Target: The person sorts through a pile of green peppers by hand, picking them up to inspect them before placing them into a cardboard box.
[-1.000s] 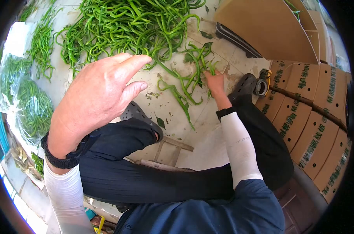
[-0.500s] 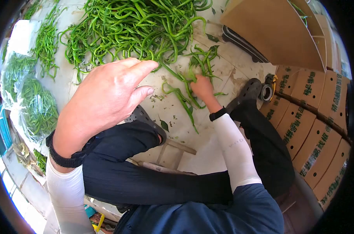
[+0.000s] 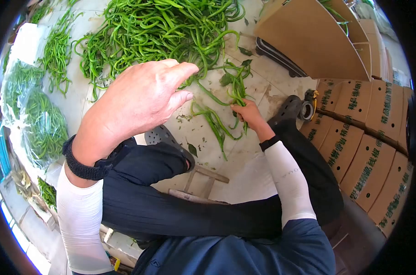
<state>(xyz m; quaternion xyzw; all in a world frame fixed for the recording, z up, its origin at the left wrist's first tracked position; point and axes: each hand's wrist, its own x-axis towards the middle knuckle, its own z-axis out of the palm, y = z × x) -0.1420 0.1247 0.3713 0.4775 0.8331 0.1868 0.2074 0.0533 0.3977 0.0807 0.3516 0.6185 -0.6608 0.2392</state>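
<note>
Long green peppers (image 3: 148,32) lie in a large heap on the floor at the top. My left hand (image 3: 146,94) is raised close to the camera, over the heap's lower edge, its thumb apart from the stretched index finger; its palm and other fingers are hidden. Right of it, my right hand (image 3: 251,117) is closed at the lower end of a small bunch of green peppers (image 3: 237,85), fingertips pressed on them. Several loose peppers (image 3: 214,126) lie on the floor just left of my right hand.
Bagged green peppers (image 3: 43,126) and a thin row of peppers (image 3: 57,55) are at the left. An open carton (image 3: 308,39) stands upper right, above stacked printed cartons (image 3: 368,165). A tape roll (image 3: 307,110) sits beside my shoe; a wooden stool (image 3: 208,174) is below.
My right hand has moved down and slightly right, its fingers now at the small bunch's lower end. My left hand has shifted right. The view has shifted slightly.
</note>
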